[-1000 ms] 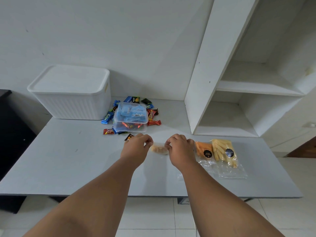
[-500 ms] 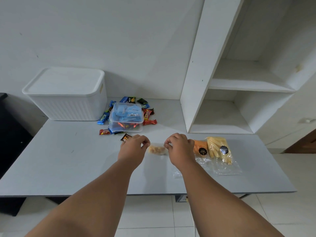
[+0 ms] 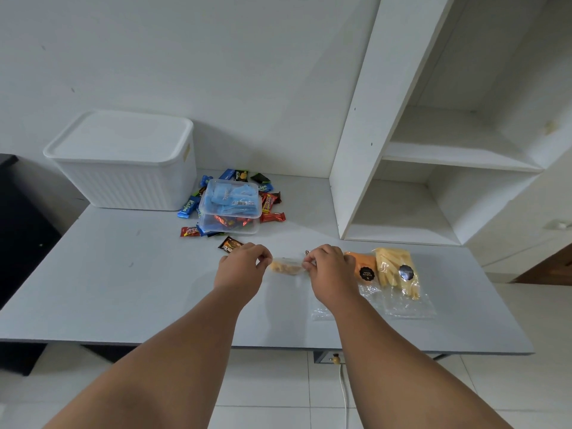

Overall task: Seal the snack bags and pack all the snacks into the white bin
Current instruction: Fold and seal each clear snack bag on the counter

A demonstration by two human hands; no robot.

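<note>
Head view, looking down: my left hand (image 3: 243,267) and right hand (image 3: 329,270) each pinch one end of a small clear snack bag (image 3: 286,267) stretched between them, over the middle of the grey bench (image 3: 123,289). Pale snack pieces show inside. Just right of my right hand lie an orange bag (image 3: 363,267) and a yellow bag (image 3: 396,270) — side by side. At the back left corner stands the white bin (image 3: 123,162), lid on, with wrapped sweets (image 3: 269,216) beside it.
</note>
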